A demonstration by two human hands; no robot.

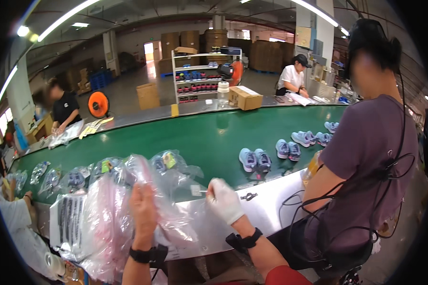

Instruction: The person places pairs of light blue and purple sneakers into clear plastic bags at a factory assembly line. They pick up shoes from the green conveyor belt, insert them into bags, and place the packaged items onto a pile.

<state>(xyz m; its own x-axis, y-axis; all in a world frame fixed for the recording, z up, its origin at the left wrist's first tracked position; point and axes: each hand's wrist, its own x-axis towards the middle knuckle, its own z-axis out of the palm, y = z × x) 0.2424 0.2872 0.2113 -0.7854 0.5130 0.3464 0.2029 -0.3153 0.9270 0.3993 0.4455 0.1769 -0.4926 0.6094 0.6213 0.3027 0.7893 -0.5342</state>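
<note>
My bare left hand is closed on a clear plastic bag with a pinkish tint, which stands up over the bench edge. My right hand, in a white glove, is apart from the bag, with its fingers pinched together. From its fingertips a small white tag sticks out toward the bag; whether it is a label or a packet I cannot tell. To the left of my left hand hangs a pile of clear bags, beside a bag with dark printing.
A green conveyor belt runs across, behind a metal ledge. Bagged shoes lie on its left, pairs of light-blue shoes on its right. A co-worker stands close on my right, with dangling black cables. A cardboard box sits beyond.
</note>
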